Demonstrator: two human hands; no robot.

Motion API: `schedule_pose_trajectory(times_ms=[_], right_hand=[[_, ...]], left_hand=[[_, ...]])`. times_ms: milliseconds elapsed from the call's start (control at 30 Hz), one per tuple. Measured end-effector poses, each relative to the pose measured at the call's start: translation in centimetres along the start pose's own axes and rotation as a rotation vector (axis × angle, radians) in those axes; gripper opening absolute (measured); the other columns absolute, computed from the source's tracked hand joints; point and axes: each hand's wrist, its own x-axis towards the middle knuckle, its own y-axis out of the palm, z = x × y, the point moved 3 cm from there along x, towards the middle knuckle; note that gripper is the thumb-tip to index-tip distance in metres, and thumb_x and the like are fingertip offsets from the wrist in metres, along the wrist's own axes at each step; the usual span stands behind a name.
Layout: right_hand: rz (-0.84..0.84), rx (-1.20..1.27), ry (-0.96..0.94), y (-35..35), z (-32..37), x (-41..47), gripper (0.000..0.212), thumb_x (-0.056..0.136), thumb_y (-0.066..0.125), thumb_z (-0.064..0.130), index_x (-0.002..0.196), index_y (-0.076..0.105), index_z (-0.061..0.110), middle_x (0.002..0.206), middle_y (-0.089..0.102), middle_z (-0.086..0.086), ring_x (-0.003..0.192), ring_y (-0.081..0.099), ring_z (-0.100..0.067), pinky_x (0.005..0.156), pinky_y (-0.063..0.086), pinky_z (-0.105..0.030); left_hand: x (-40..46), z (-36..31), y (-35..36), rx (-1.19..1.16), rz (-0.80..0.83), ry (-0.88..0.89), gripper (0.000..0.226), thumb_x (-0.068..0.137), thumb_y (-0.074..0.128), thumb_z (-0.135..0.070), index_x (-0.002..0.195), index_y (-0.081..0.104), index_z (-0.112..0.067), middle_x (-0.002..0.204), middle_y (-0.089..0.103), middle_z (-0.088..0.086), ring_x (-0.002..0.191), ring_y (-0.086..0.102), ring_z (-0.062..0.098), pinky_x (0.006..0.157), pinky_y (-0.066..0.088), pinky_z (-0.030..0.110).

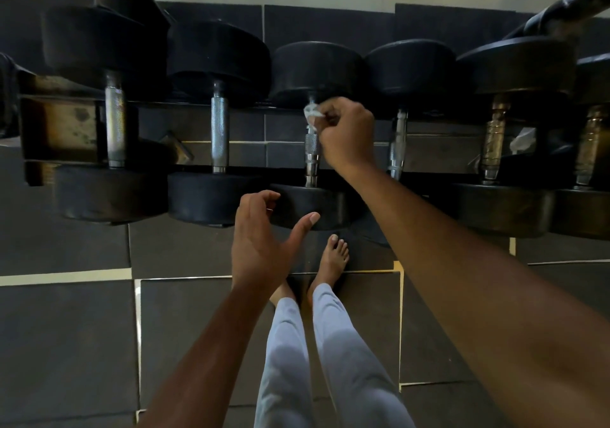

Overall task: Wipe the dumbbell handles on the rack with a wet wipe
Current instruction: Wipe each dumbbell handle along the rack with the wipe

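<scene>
Several black dumbbells lie side by side on a rack (59, 127), steel handles running front to back. My right hand (346, 133) grips a white wet wipe (312, 114) against the upper part of the middle dumbbell's handle (311, 160). Just before that dumbbell's near head (310, 206), my left hand (264, 242) hovers with fingers loosely curved and thumb spread, holding nothing. It may touch the head's edge; I cannot tell.
Neighbouring handles stand left (219, 130) and right (397, 143) of the wiped one. A crumpled white scrap (523, 140) lies on the rack at the right. My bare feet (331, 262) stand on dark floor mats (66, 345) below the rack.
</scene>
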Motion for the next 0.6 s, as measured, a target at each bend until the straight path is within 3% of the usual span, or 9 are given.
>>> schedule_pose_trajectory(times_ms=[67,267,400,500,600], right_hand=[[-0.045,0.007,0.019,0.3,0.4,0.6,0.011,0.088,0.085,0.028,0.098,0.084,0.022,0.093,0.079,0.003,0.084,0.073,-0.008,0.073,0.058,-0.02],[-0.11,-0.007,0.093,1.2,-0.2,-0.7,0.021,0.092,0.078,0.048,0.103,0.079,0.031,0.096,0.075,0.008,0.088,0.07,-0.01,0.07,0.06,-0.032],[-0.114,0.2,0.153,0.7,0.1,-0.8,0.012,0.09,0.085,0.032,0.093,0.077,0.022,0.085,0.073,0.013,0.081,0.07,-0.001,0.07,0.055,-0.018],[-0.124,0.358,0.411,1.4,-1.0,0.0,0.017,0.089,0.086,0.025,0.084,0.07,0.027,0.091,0.077,0.003,0.089,0.076,-0.016,0.078,0.061,-0.026],[-0.029,0.72,0.762,1.5,-1.4,0.1,0.005,0.097,0.076,0.01,0.101,0.076,0.015,0.1,0.08,-0.007,0.091,0.079,-0.02,0.086,0.065,-0.036]], left_hand=[[0.0,0.0,0.0,0.002,-0.004,-0.007,0.067,0.082,0.081,-0.065,0.125,0.057,-0.021,0.117,0.053,-0.008,0.104,0.058,0.009,0.083,0.058,0.031],[-0.1,0.0,-0.1,-0.014,0.005,-0.013,0.067,0.081,0.081,-0.065,0.125,0.055,-0.022,0.117,0.052,-0.009,0.105,0.058,0.009,0.082,0.059,0.033],[0.0,0.1,0.0,-0.014,0.01,-0.019,0.066,0.081,0.082,-0.065,0.125,0.055,-0.023,0.116,0.052,-0.01,0.104,0.057,0.009,0.084,0.057,0.03],[0.0,0.0,0.0,-0.021,0.005,-0.026,0.066,0.08,0.082,-0.064,0.125,0.055,-0.023,0.116,0.051,-0.011,0.104,0.057,0.007,0.081,0.057,0.028],[0.0,0.1,0.0,-0.022,0.003,-0.029,0.066,0.08,0.083,-0.064,0.125,0.055,-0.024,0.117,0.051,-0.012,0.104,0.058,0.007,0.08,0.057,0.028]])
